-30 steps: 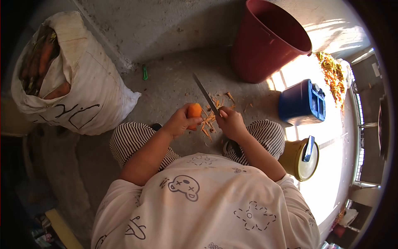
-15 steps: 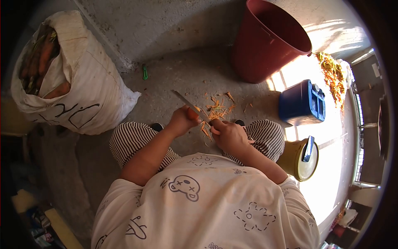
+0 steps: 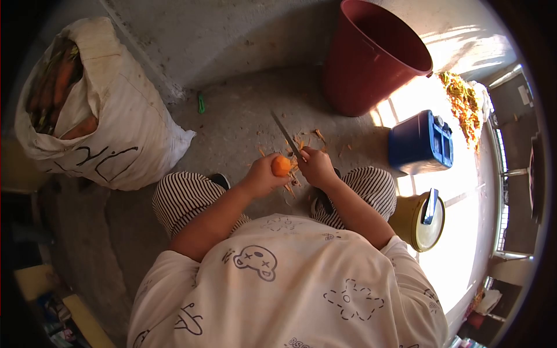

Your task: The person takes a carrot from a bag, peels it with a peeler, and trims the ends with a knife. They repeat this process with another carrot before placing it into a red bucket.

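My left hand point(image 3: 263, 176) is wrapped round a carrot point(image 3: 281, 166), whose bright orange peeled end points up toward me; the rest of it is hidden. Just right of it, my right hand point(image 3: 317, 167) grips the handle of a knife point(image 3: 286, 134), its blade slanting up and to the left, apart from the carrot. Orange peelings point(image 3: 318, 134) lie scattered on the floor beneath and beyond both hands.
A white sack point(image 3: 130, 116) of carrots stands at the left, near a small green object point(image 3: 201, 103). On the right are a red bin point(image 3: 354, 75), a blue jerrycan point(image 3: 413, 145), a lidded yellow bucket point(image 3: 406, 223) and a peelings heap point(image 3: 462, 101).
The knife has moved right, away from the carrot, and its blade points more upward. My left hand has turned, showing the carrot's peeled end, and has shifted slightly down.
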`<state>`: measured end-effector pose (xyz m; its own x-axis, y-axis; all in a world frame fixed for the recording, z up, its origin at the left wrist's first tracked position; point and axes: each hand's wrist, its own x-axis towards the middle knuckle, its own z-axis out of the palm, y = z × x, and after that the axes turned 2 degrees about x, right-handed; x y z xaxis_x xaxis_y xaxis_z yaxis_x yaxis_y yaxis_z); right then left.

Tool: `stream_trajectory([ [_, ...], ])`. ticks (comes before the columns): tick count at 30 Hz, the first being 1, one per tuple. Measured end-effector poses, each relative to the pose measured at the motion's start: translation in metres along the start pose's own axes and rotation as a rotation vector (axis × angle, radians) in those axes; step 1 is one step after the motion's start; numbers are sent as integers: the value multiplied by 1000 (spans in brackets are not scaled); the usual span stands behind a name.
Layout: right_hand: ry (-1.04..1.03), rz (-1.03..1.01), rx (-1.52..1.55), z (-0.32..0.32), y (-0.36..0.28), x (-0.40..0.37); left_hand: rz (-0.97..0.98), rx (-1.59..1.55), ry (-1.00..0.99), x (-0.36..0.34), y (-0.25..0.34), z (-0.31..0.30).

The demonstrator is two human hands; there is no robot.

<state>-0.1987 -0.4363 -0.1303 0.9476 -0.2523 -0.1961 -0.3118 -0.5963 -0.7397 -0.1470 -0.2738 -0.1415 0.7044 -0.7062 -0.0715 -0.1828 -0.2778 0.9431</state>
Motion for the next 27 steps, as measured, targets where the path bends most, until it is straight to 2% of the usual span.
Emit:
stream_trajectory([
  [3,-137,296,502,-7,3,6,-495,-673,-219,-1,12,-26],
  [6,-204,388,678,-23,-10,-2,-442,-1103,-335,-2,1,-33],
  [9,-195,285,690,-23,-12,-9,-353,-1090,-319,-1,5,-33],
  [12,-110,50,673,-10,-1,-12,-306,-1067,-302,2,-2,-32],
  [15,-133,84,664,-16,-4,-16,-423,-1229,-277,6,-4,-31],
  [18,-128,276,761,-21,4,-17,-748,-1085,-103,22,-26,-24],
  [21,-14,448,841,-6,38,-18,-968,-924,140,79,-46,-9],
  [23,-12,561,857,-10,37,-24,-724,-938,61,139,-6,-14],
  [25,-18,607,846,-15,36,-26,-316,-1030,55,191,75,-24],
  [26,-25,595,829,-17,37,-26,-143,-1019,-88,214,104,-33],
  [27,-33,582,813,-21,37,-26,-56,-974,86,202,163,-32],
])
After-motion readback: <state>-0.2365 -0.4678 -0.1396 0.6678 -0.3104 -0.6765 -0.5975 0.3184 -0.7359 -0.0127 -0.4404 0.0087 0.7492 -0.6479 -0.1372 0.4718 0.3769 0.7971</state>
